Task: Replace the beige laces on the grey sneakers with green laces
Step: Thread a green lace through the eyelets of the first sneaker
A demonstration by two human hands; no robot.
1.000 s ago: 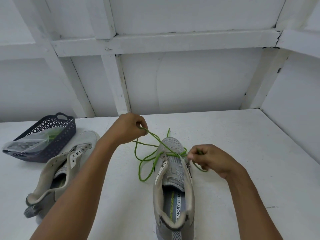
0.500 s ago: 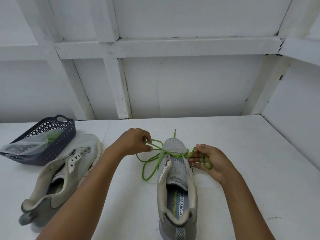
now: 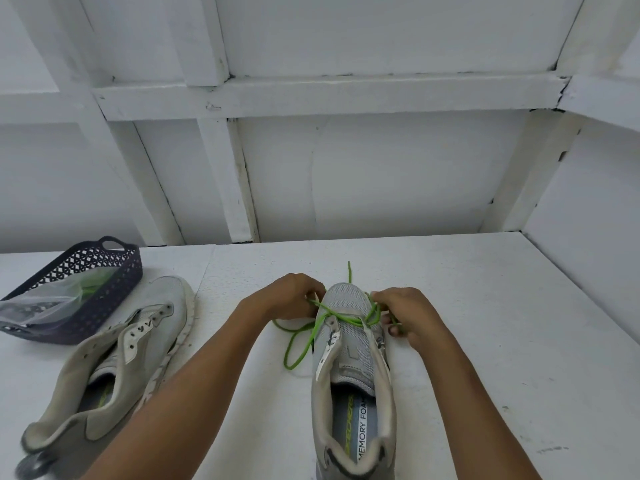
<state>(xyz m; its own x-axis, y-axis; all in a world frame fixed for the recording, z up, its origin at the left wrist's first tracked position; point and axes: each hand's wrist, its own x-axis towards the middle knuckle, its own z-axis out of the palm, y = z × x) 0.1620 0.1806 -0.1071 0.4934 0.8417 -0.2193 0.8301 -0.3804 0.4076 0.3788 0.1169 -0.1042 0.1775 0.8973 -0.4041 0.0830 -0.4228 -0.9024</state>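
Note:
A grey sneaker (image 3: 351, 372) stands in front of me, toe pointing away, with a green lace (image 3: 298, 344) crossing its lowest eyelets. My left hand (image 3: 287, 297) pinches one strand of the lace at the left side of the toe. My right hand (image 3: 408, 313) grips the other strand at the right side. A loose loop of lace lies on the table left of the shoe. A second grey sneaker (image 3: 114, 362) lies unlaced at the left.
A dark perforated basket (image 3: 114, 282) at the far left holds a clear plastic bag with something green inside. The white table (image 3: 502, 323) meets a white panelled wall behind and a side wall at the right.
My left hand has come down and right toward the shoe's toe. The right hand has moved up to the toe. Both now sit close against the shoe, and the lace loops have shrunk.

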